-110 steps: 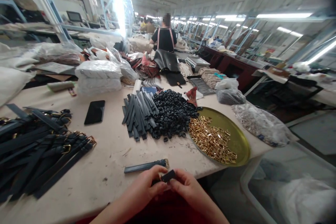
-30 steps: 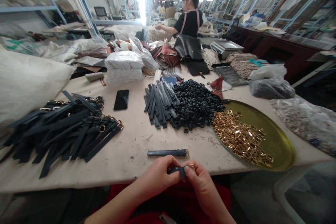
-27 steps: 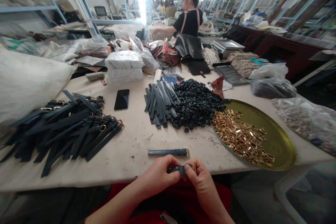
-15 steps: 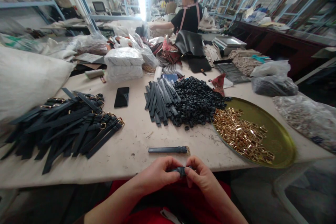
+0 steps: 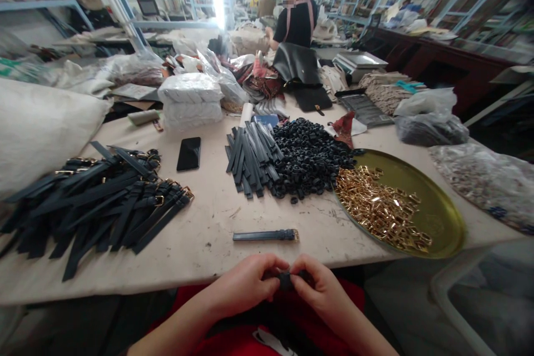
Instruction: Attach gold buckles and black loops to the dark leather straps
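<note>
Just off the table's front edge, my left hand and my right hand meet, closed from both sides on a small dark strap piece; much of it is hidden by the fingers. Beyond them a dark strap with a gold buckle lies flat on the table. Farther back are a pile of plain dark strips and a heap of small black loops. Gold buckles lie on a round golden tray at the right. Buckled dark straps are piled at the left.
A black phone lies between the piles. A white sack stands at the left edge; plastic-wrapped packs and a black leather piece are farther back. A person in a black top stands beyond the table.
The view has shifted slightly. Both hands sit a little lower against the table edge, still on the strap piece, which shows less. The person beyond has drawn an arm in.
</note>
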Available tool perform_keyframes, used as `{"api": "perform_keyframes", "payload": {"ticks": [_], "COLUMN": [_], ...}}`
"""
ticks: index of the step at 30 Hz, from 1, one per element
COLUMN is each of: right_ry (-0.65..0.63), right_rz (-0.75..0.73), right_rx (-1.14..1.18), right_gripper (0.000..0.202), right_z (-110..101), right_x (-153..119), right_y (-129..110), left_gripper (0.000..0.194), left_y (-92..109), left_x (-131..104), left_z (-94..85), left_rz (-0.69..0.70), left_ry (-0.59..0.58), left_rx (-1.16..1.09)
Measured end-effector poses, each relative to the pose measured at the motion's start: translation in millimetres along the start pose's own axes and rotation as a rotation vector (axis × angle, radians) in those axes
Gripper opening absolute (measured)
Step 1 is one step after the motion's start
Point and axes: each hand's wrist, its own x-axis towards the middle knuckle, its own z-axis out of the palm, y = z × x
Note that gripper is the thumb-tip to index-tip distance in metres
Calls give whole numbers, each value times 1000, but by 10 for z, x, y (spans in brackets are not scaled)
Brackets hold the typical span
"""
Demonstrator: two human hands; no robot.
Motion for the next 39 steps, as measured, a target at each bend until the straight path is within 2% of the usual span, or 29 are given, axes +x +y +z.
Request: {"api": "perform_keyframes", "payload": {"ticks": [10,15,18,22,27,32,36,39], "right_ry": [-21,-56,-107,-132,-28,-22,-154,-250], "right_rz": [-4,183,235,167,41,52,119,205], "right_rx": [-29,248,349,228,-37,-11,124,257], "right_gripper": [7,16,22,15,4,11,16,22], "right_z": [-33,0,26,21,36,63,-16,-70], "right_x": [-26,-13,-4,-11,-13,8,-8,-32], "right_y": [-33,-16,4,-20,-43,-7,-26,-32], "left_gripper": [36,38,39,42,45,42,42,44], "left_y": [19,90,109,90,26,-10,-18,-54], "left_x": [-1,-40,-64,-72,-36,1,-19,-43], "left_z": [56,25,28,63,63,25,-10,-37], "left_rz": [8,24,46,45,27,-5,-25,-41], "left_ry": [12,32,38,18,46,61,71,5], "left_rx": [-24,-6,27,24,0,-13,-34,-91]}}
